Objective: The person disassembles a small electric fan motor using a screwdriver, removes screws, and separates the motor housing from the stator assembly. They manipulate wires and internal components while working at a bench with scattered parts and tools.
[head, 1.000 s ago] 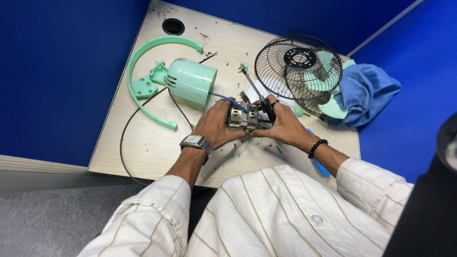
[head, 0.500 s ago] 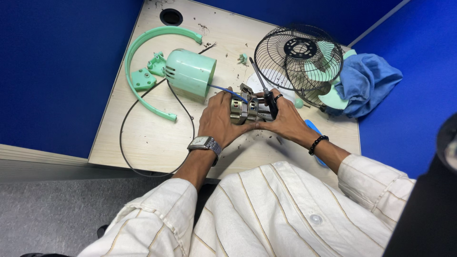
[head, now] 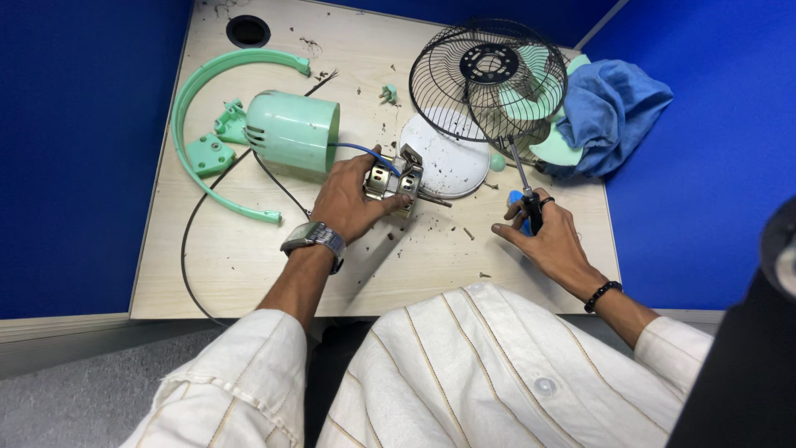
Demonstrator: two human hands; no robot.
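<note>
Left hand [head: 352,199] clamped on the small metal motor [head: 396,178] near the tabletop [head: 249,257] centre; right hand [head: 547,236], earlier also on the motor, has withdrawn and now closes around a screwdriver [head: 524,187] beside the black fan guard [head: 489,79].

My left hand [head: 348,199] sits up at about eleven o'clock from my lap, forearm bare, sleeve pushed back to the elbow, watch on the wrist. Fingers are curled forward and closed, thumb pointing toward two o'clock: that grip is shut tight on what it holds. My right hand [head: 543,236] is out at two o'clock, well apart from the left, back of the hand up, a dark bead band at the wrist, a ring on one finger. Fingers are bunched round a slim shaft, thumb pressed in, forearm running back toward five o'clock.
</note>
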